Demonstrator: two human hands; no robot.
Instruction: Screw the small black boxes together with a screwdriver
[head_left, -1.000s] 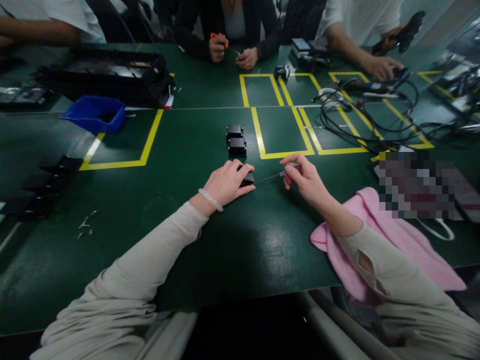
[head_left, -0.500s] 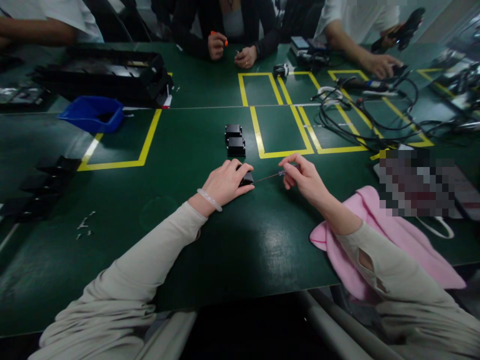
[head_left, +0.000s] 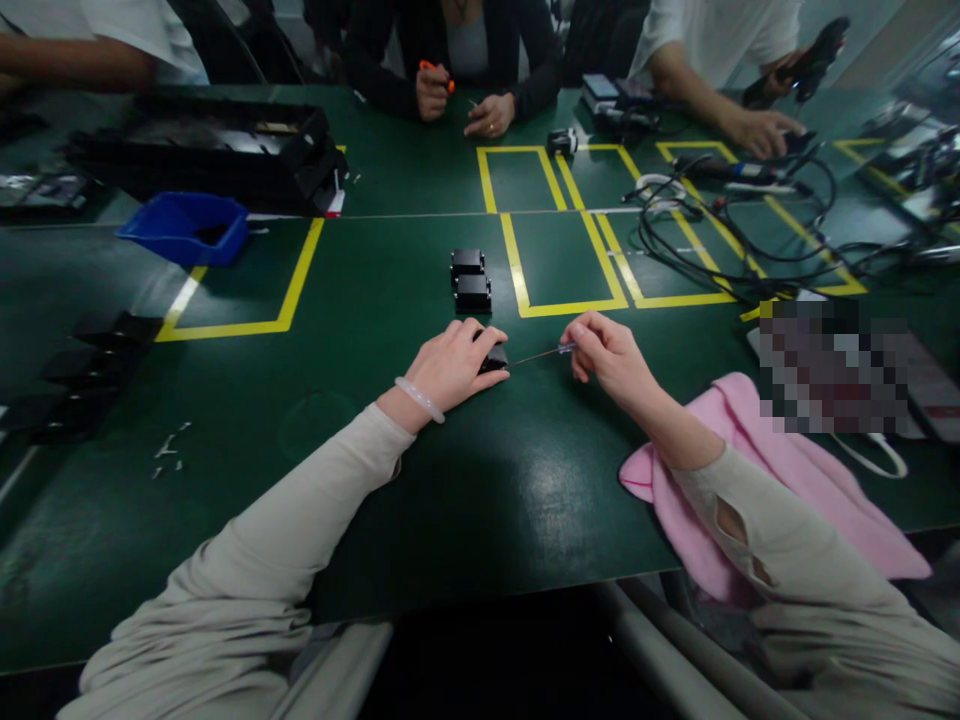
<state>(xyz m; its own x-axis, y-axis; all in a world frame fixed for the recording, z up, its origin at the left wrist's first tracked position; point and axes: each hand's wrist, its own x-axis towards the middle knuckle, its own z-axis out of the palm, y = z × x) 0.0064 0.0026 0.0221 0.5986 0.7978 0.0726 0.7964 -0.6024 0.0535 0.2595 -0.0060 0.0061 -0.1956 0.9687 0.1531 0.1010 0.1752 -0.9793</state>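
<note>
My left hand (head_left: 454, 365) is closed over a small black box-shaped part (head_left: 493, 357) and holds it down on the green table. Its thumb and fingers cover much of that part. Between the fingertips of my right hand (head_left: 613, 352) is a thin screwdriver (head_left: 564, 348) with a clear handle. The slim shaft points left, and its tip meets or nearly meets the right side of the held part; I cannot tell which. Just beyond my left hand stand two similar black parts, a nearer one (head_left: 473, 292) and a farther one (head_left: 468, 262).
A blue bin (head_left: 187, 225) and stacked black trays (head_left: 202, 165) stand at the left, with more black parts (head_left: 97, 375) nearer. Pale scraps (head_left: 169, 450) lie at left. Cables (head_left: 675, 240) spread over the right, above a pink cloth (head_left: 750, 450). Co-workers sit opposite.
The fingers of my right hand have shifted slightly around the screwdriver handle. My left hand and the black part stay in place. A co-worker's hand opposite has moved a little.
</note>
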